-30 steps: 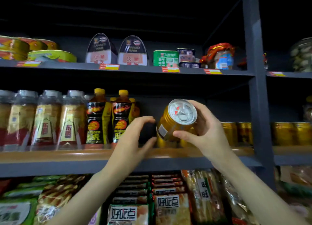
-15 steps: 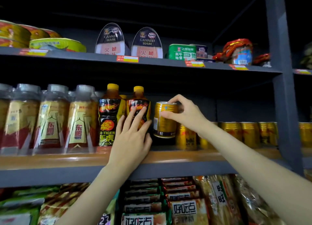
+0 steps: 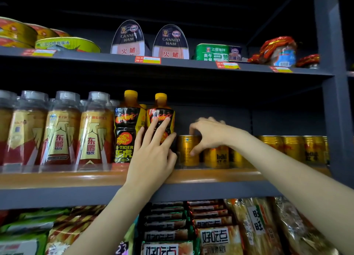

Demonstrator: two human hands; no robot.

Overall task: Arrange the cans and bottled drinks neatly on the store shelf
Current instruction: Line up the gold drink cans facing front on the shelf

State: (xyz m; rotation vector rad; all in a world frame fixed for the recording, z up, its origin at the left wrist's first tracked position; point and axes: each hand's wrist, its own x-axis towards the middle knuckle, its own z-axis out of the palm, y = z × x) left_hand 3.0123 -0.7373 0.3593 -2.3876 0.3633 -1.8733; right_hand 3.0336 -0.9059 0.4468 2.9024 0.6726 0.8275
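Fingers point(image 3: 193, 129) have lowered gold can point(image 3: 186, 151) onto shelf point(image 3: 76, 177).

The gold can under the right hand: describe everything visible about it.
The gold can is a small metal-looking drink can with a shiny gold wall and a small blue mark near its top. It stands upright on the middle shelf, at the front left end of the gold can row, just right of the H-Tiger bottle. The right hand covers its top from above, thumb down its front, fingers over the rim. Its lid is hidden.
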